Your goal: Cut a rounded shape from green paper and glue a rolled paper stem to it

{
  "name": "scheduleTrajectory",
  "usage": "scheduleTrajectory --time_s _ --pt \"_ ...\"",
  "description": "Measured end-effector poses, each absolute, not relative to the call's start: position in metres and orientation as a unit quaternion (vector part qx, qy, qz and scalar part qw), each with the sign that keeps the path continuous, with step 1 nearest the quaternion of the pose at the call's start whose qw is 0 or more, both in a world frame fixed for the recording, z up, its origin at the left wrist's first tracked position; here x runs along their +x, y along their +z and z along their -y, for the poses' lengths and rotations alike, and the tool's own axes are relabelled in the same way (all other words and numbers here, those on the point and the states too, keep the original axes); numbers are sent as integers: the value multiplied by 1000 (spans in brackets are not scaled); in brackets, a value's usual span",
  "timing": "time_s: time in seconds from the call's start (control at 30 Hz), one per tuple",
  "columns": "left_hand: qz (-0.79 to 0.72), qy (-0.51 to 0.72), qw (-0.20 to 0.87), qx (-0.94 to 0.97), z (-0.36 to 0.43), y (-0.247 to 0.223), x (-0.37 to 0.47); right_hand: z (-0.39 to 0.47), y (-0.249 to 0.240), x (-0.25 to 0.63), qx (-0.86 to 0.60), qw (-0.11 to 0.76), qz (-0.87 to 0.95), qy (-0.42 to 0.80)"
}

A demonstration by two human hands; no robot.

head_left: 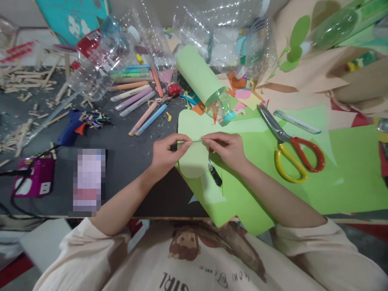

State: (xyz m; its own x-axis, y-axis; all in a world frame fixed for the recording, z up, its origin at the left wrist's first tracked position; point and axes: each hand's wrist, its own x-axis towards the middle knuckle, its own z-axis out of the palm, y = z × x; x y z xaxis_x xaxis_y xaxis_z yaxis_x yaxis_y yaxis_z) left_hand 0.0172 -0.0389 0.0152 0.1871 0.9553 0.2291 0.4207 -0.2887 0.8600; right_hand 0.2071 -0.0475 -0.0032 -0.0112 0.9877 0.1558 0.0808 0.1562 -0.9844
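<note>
Head cam: pale-green paper [192, 161], thin, matte, w/ rounded ends, is sitting front-center btwn L hand [169, 151] & R hand [226, 147]. Fingers of both are clamping a thin pale edge across its middle; can't tell if that's a fold or a separate strip. Just below R hand, a black cutter [216, 176] is lying on green sheets [348, 173], smooth & flat. To the R, metal scissors [280, 135] w/ glossy yellow & red loops are resting. Beyond the hands, a wrapped bottle [200, 74], clear plastic in a green paper cylinder, is pointing its teal cap down-right. Markers [136, 97] are lying L of it; rough wood sticks [33, 76] are littering the far-L tabletop [163, 198] near a blue glue gun [69, 127]. Clear bottles [224, 44] are overlapping at back, contents hard to make out. Green bottle [339, 30] is running off the top-R edge. Phone [89, 178] is showing pixelated.
</note>
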Motion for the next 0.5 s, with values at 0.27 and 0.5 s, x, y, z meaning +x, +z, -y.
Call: scheduleTrajectory --time_s 0.27,0.5 --pt "-517 458 374 619 32 8 15 45 -4 212 -486 530 524 456" --pt "-504 432 385 641 36 9 14 41 -6 217 -473 480 542 502"
